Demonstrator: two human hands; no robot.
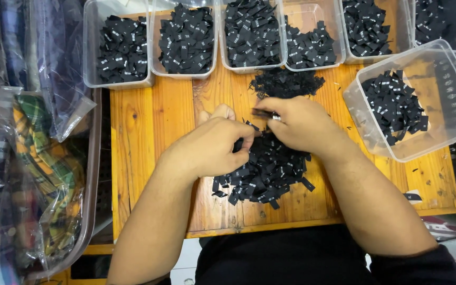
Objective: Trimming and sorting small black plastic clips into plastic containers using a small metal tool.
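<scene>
1. Head view, looking straight down at a small orange-brown wooden desk [149,132] with both bare forearms coming in from the near edge.
2. The left hand [212,145] is curled in tight, fingertips pinched on the far left edge of a loose heap of small black woven fabric labels [267,174] sitting in the middle of the desk. Can't really make out which label it has.
3. The right hand [299,124] is just right of it, nearly touching, fingers closed narrow around a thin stack of the same black labels [262,112] that pokes out to the left.
4. Just beyond the hands there's a second, smaller pile of black labels [286,83] lying on the wood.
5. Along the far edge sits a row of clear plastic tubs [93,47], side by side, each holding more black labels with tiny white marks.
6. On the right, one more clear plastic tub [449,89] sits tilted at an angle, partly hanging off the desk, with labels bunched in its left half.
7. One stray black label [411,197] lies alone near the right near corner.
8. Left of the desk there's a brown plastic tray [93,174] stuffed with folded plaid fabric in clear bags [38,158].
</scene>
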